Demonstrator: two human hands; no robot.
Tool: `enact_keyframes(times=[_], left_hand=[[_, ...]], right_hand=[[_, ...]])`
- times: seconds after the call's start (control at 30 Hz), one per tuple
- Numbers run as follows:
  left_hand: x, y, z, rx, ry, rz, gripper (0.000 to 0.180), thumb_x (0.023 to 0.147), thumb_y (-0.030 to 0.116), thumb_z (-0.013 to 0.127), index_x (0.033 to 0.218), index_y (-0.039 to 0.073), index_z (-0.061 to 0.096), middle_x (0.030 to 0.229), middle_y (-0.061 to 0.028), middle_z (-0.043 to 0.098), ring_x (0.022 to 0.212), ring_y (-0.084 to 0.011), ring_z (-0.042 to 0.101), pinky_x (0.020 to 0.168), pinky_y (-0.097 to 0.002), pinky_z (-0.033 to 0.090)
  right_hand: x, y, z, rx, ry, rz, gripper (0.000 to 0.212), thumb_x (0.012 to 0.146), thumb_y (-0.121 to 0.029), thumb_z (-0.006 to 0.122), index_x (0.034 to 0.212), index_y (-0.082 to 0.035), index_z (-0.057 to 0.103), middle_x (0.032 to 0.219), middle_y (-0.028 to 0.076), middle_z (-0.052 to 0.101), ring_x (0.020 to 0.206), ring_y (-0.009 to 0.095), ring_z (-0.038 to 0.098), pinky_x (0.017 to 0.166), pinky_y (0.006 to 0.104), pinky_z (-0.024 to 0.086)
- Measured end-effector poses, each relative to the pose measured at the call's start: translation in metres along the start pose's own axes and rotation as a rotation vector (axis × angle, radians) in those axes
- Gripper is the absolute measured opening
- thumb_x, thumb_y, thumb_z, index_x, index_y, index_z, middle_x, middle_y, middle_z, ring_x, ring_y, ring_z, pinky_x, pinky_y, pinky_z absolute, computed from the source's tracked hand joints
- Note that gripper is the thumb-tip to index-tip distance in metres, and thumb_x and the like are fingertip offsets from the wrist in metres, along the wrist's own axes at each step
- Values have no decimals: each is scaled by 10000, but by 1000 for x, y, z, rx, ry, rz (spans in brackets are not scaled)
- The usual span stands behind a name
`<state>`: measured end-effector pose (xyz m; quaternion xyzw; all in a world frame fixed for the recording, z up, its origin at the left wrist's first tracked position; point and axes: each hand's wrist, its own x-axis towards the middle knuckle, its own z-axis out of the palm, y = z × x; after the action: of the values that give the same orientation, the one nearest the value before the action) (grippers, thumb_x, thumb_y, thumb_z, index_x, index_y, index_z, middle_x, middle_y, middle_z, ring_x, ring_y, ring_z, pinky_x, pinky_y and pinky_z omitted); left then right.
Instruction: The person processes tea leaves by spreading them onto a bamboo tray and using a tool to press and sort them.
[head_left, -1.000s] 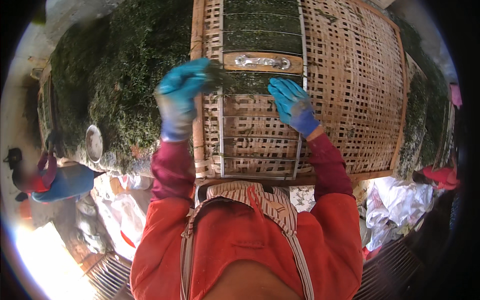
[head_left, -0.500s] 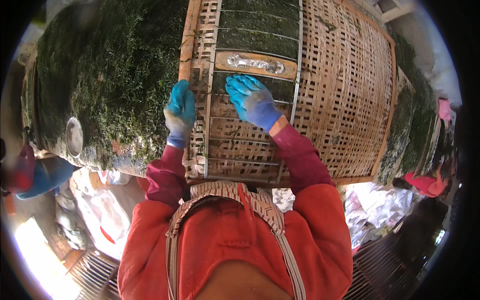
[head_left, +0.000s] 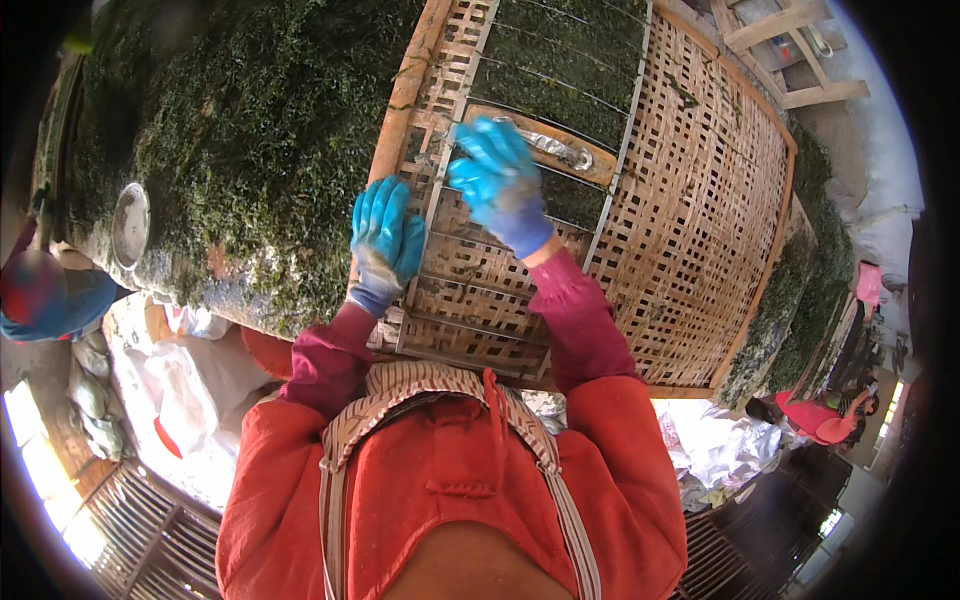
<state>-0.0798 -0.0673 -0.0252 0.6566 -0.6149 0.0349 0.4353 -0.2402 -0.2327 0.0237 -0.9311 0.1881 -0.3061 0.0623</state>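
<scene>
Left hand over the tray's edge, right hand at the wooden block

Lays the left hand, just left of the picture's centre, over the wooden edge strip of the woven tray, fingers straight and side by side. Holds the right hand above the centre, over the left end of the wooden block, fingers loosely parted and blurred; cannot tell whether gripping the block, touching it or merely above it. On the block, a shiny handle. Around it, a metal rack with thin crossbars, slanting from the top of the picture toward the lower centre. Between its rails, a dark green leafy layer in the upper part, pale woven strips in the lower. Across the upper left, a broad green heap, with a round dish near its lower left edge. In the lower left, white plastic bags; in the lower right, a pale crumpled heap of plastic. At the left edge, a person in red and blue; at the lower right, a co-worker in red.
</scene>
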Motion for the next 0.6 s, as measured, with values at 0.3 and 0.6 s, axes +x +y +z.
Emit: enact_keyframes(times=[0.3, 0.6], left_hand=[[2, 8, 0, 39, -15, 2, 514, 933, 87, 649, 1430, 33, 530, 1404, -208, 586, 1288, -463, 549, 1084, -565, 423], [1, 5, 3, 83, -47, -31, 483, 948, 177, 632, 1407, 50, 548, 1402, -176, 596, 1328, -436, 530, 1124, -574, 395]], right_hand=[[-30, -15, 5, -166, -145, 103, 392, 956, -236, 655, 1333, -130, 662, 1456, 70, 608, 1481, 258, 418, 1272, 518, 234], [11, -37, 3, 1, 8, 103, 367, 806, -177, 735, 1159, -81, 701, 1483, 161, 540, 1427, 422, 435, 1193, 596, 332]])
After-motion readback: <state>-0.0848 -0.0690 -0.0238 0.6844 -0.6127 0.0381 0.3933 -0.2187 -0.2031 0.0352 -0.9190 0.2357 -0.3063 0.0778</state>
